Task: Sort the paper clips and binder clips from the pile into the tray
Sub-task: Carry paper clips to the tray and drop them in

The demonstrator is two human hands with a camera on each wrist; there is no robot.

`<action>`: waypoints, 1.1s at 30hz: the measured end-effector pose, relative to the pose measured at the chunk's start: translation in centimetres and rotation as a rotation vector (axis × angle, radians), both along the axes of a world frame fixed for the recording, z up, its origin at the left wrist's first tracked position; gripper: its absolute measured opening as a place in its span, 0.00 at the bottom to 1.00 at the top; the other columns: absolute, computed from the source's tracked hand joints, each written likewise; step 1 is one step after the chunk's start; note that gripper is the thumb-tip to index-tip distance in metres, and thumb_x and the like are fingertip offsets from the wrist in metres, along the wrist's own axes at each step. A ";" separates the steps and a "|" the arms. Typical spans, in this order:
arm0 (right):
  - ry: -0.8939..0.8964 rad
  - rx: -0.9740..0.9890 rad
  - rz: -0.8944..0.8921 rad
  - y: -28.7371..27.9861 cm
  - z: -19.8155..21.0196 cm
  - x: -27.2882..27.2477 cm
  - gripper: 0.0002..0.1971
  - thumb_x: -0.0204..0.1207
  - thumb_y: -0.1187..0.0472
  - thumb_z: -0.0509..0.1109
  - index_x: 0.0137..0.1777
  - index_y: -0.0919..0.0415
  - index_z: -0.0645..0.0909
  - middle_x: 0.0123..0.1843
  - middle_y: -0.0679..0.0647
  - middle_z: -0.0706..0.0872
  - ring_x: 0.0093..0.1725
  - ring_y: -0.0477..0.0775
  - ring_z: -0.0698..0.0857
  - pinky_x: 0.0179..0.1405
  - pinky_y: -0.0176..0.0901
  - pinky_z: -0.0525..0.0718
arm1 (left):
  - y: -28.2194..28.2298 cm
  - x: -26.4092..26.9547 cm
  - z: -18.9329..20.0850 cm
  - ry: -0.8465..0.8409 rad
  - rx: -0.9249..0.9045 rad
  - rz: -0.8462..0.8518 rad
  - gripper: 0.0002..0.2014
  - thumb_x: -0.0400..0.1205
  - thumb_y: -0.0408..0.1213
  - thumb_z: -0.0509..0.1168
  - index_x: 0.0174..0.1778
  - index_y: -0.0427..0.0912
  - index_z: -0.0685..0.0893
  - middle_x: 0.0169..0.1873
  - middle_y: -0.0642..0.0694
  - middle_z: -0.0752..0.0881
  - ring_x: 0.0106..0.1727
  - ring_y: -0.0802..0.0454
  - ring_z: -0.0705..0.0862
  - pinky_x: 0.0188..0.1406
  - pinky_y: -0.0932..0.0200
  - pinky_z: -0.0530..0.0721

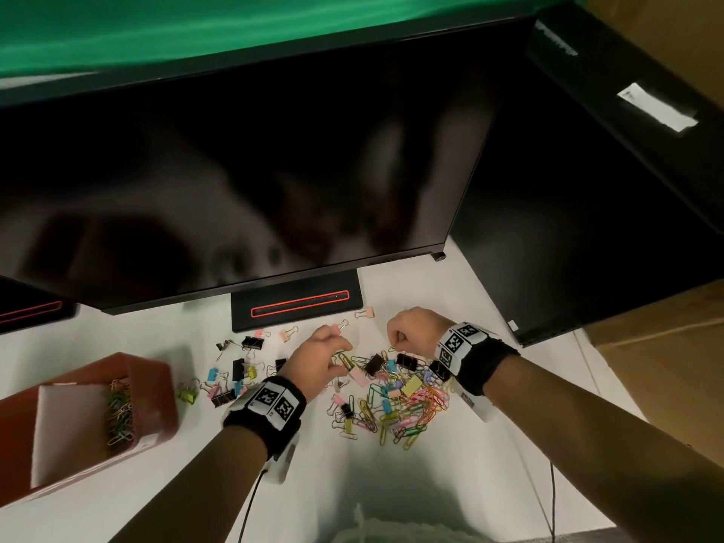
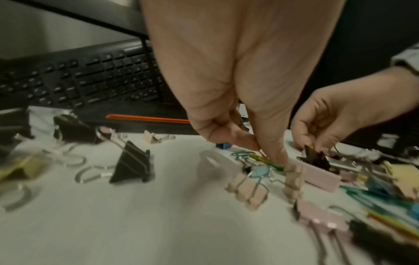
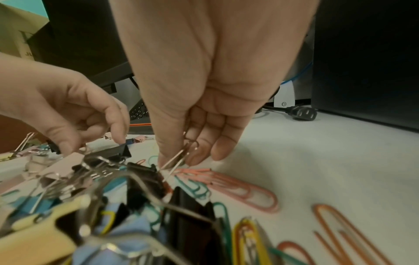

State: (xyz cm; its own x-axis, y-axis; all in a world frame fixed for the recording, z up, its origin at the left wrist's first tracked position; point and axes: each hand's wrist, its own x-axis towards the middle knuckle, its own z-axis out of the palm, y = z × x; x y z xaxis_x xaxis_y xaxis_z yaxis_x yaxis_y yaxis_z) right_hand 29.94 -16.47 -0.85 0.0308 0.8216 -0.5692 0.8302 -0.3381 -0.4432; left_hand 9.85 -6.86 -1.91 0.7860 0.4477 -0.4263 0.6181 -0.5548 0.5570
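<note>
Lying low in the centre of the head frame, a loose pile (image 1: 391,401) of coloured paper clips and binder clips is spread on the white counter (image 1: 509,444); the pieces are too many and too tangled to be counted. At lower left, one red tray (image 1: 156,389) is seen, with a heap of paper clips (image 1: 119,411) in its right compartment. Two hands are placed at the pile's far edge. The left hand (image 1: 319,358) has its thumb and forefinger brought down together on a green-and-yellow paper clip (image 2: 268,161), beside a pink binder clip (image 2: 317,176). The right hand (image 1: 415,331) is curled, and the silver wire handles (image 3: 179,159) of one black binder clip (image 3: 147,177) are pinched between its thumb and fingers. Further up, scattered binder clips, one monitor base (image 1: 295,307) with a red outline and two dark monitors are seen.
</note>
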 end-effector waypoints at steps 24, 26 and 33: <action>-0.028 0.004 0.180 -0.3 -0.2 -1.0 0.10 0.79 0.61 0.66 0.56 0.62 0.84 0.58 0.59 0.81 0.58 0.58 0.79 0.56 0.46 0.77 | 0.0 -0.8 -0.5 -0.088 0.127 0.112 0.03 0.78 0.36 0.67 0.46 0.44 0.83 0.38 0.51 0.80 0.41 0.54 0.79 0.39 0.67 0.74; -0.029 0.010 0.175 -0.5 -0.1 -0.8 0.10 0.79 0.60 0.65 0.56 0.61 0.84 0.56 0.57 0.83 0.56 0.57 0.81 0.54 0.45 0.77 | 0.5 -1.3 0.1 -0.136 0.088 0.170 0.03 0.77 0.35 0.68 0.45 0.43 0.84 0.38 0.50 0.83 0.40 0.54 0.80 0.38 0.72 0.73; -0.030 0.146 0.053 0.1 1.9 -0.6 0.07 0.79 0.61 0.66 0.53 0.59 0.84 0.51 0.53 0.85 0.48 0.52 0.81 0.47 0.39 0.78 | 2.0 -3.8 4.0 -0.258 0.055 0.399 0.02 0.76 0.37 0.70 0.42 0.47 0.84 0.36 0.54 0.85 0.40 0.62 0.83 0.38 0.75 0.75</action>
